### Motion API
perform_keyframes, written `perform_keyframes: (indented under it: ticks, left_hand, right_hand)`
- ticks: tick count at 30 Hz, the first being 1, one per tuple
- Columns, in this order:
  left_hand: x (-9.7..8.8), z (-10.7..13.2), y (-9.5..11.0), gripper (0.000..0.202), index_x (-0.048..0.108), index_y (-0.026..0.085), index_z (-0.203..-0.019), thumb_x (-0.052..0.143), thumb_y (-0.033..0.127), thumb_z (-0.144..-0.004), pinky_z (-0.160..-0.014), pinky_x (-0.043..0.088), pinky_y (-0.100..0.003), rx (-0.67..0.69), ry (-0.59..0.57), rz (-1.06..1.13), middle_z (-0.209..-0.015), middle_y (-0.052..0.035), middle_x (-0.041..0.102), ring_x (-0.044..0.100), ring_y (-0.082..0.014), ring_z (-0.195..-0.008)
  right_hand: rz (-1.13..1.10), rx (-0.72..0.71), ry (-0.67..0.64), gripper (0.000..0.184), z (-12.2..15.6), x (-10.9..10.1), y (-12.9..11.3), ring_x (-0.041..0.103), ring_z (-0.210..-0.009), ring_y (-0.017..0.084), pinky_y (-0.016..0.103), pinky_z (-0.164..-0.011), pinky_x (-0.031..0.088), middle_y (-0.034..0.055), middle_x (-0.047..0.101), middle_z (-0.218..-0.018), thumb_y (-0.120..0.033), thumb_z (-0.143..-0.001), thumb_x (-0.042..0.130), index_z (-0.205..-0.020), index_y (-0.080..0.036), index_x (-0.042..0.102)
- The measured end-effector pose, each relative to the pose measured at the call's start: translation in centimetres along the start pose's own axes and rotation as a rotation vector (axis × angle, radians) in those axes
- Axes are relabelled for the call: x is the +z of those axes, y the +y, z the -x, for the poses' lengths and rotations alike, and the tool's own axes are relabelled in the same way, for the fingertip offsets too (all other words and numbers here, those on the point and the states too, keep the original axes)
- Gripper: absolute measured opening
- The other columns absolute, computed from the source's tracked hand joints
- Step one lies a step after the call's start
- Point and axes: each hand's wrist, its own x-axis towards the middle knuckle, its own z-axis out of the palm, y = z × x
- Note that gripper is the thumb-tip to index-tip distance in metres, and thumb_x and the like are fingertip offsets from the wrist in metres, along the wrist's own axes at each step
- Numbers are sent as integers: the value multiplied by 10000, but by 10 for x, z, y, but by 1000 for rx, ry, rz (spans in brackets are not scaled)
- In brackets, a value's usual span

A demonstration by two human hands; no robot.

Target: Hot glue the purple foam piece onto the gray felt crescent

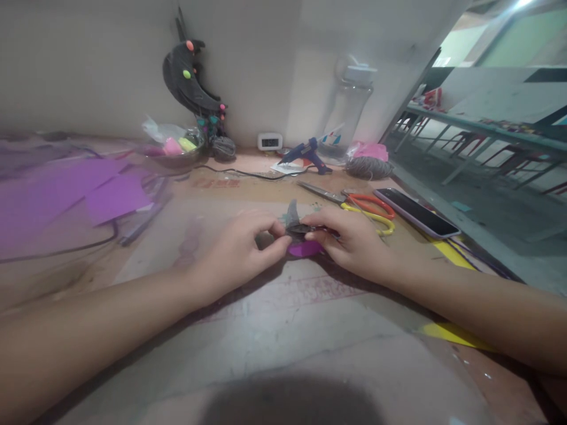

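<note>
Between my two hands, above the middle of the table, is a small dark grey piece (pixel 293 215) with one pointed tip standing up. My left hand (pixel 239 251) pinches its left side between thumb and forefinger. On the other side, my right hand (pixel 357 239) is closed on its darker right part; my fingers cover much of it, so its exact kind does not show. A bright purple piece (pixel 305 248) shows just under the grey one, and I cannot tell whether the two are joined. Scissors (pixel 325 193) with orange and yellow handles lie just beyond my right hand.
A phone (pixel 416 211) lies at the right table edge. At the back are a blue glue gun (pixel 305 154) with its cord, a small digital clock (pixel 270 141), grey yarn (pixel 369 167), a clear bottle (pixel 348 112) and a bowl (pixel 177 158). Purple sheets (pixel 117 195) spread at left.
</note>
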Motion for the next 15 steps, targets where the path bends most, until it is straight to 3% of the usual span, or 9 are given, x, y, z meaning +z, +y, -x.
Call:
perform_keyframes:
  ticks: [6,9,15]
  left_hand:
    - [-4,-1,5,198,596,211,-730,528,346,-859,-709,424,-269,-132,-33,78,-727,38,645,561,-142,-687]
    - [-4,-1,4,226,598,209,-740,514,379,-863,-654,423,-259,-182,-41,129,-715,39,649,557,-141,-657]
    - [-2,-3,-3,287,612,203,-789,501,452,-878,-692,440,-275,-241,-29,231,-783,16,668,590,-163,-733]
  right_hand:
    - [-88,170,86,254,2,1,1,592,-721,152,269,-646,466,31,646,-835,-306,-902,567,-1119,-176,583]
    - [-99,205,102,255,0,1,2,584,-711,155,266,-619,458,36,649,-842,-325,-870,604,-1077,-176,603]
    - [-92,112,53,104,-3,1,4,587,-728,154,262,-649,430,31,675,-799,-111,-781,605,-854,-165,656]
